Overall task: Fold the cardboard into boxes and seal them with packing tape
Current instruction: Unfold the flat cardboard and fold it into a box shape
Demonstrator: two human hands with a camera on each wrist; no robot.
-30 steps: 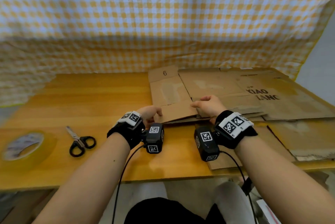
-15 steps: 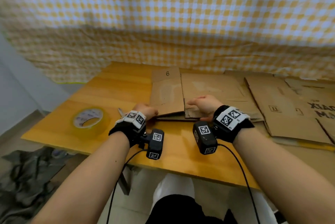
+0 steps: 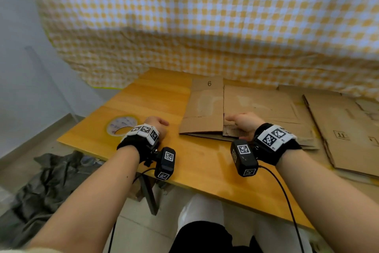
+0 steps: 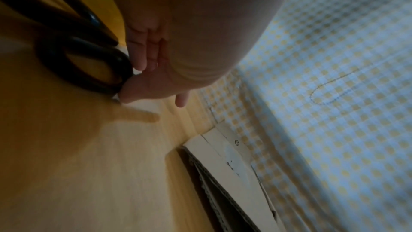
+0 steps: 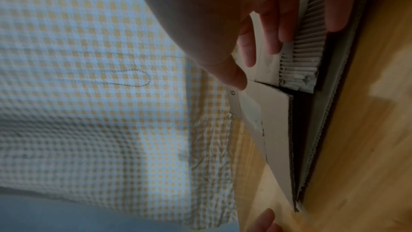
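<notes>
A flattened cardboard box (image 3: 205,109) marked "6" lies on the wooden table (image 3: 155,97). My right hand (image 3: 242,121) grips its near flap at the slit. In the right wrist view the fingers (image 5: 274,29) lie over the torn corrugated edge (image 5: 305,45) and one finger sits beneath it. My left hand (image 3: 158,125) is left of the box, beside a roll of clear packing tape (image 3: 121,127). In the left wrist view its thumb and fingertips (image 4: 138,59) pinch the black handle loop of the scissors (image 4: 84,55). The hand hides the scissors in the head view.
More flattened cardboard sheets (image 3: 338,129) are stacked to the right. A yellow checked cloth (image 3: 205,27) hangs behind the table. The table's left corner is just beyond the tape, with dark cloth (image 3: 51,181) on the floor below it.
My left hand left the box's near edge and moved left to the scissors by the tape. The right hand stayed on the flap. My head turned left.
</notes>
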